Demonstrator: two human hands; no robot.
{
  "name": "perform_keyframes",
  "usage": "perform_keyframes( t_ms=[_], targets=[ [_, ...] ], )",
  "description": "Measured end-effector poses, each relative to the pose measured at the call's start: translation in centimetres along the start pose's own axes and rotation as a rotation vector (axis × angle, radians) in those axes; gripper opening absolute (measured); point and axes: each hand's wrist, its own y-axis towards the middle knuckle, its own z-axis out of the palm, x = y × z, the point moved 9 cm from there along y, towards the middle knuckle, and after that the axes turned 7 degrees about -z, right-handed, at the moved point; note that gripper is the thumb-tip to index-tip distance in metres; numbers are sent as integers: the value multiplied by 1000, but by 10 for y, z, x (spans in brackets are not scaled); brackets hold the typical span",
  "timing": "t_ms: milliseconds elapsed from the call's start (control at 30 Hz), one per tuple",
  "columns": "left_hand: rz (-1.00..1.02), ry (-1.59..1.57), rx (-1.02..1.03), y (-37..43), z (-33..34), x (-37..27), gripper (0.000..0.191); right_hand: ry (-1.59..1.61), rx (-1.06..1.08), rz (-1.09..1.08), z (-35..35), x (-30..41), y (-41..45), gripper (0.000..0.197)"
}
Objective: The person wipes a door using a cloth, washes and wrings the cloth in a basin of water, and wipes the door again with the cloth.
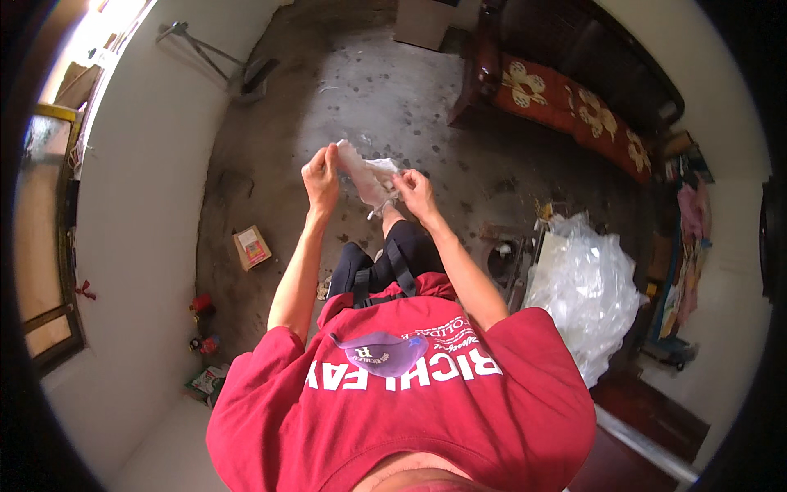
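Observation:
Between my two hands hangs a crumpled whitish cloth [359, 175], thin and uneven at its edges. My left hand [321, 178] pinches its upper left corner between thumb and fingers. On the other side, my right hand [417, 190] grips a bunched part near the right end. The cloth droops in the middle, and a ragged lower tip hangs in front of my leg. Its far side is hidden from me.
A dark wooden sofa [572, 117] with a red flowered cushion stands at upper right. Clear plastic sheeting [584, 289] is heaped at my right. On the concrete floor [381, 86] lies a small cardboard box [251, 248] to the left, near the white wall [141, 203].

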Motion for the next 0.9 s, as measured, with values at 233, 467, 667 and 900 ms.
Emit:
perform_keyframes(
  t_ms=[233,467,667,900],
  targets=[
    [-57,-36,69,115,6,-17,40,185,273,68,61,5,121,24],
    [56,177,39,223,1,-35,34,86,491,-227,120,106,223,36],
    [62,270,-51,308,-13,-23,32,-40,643,-164,187,113,298,27],
    [50,246,-141,414,-35,12,32,-67,368,-520,202,124,407,14]
  ],
)
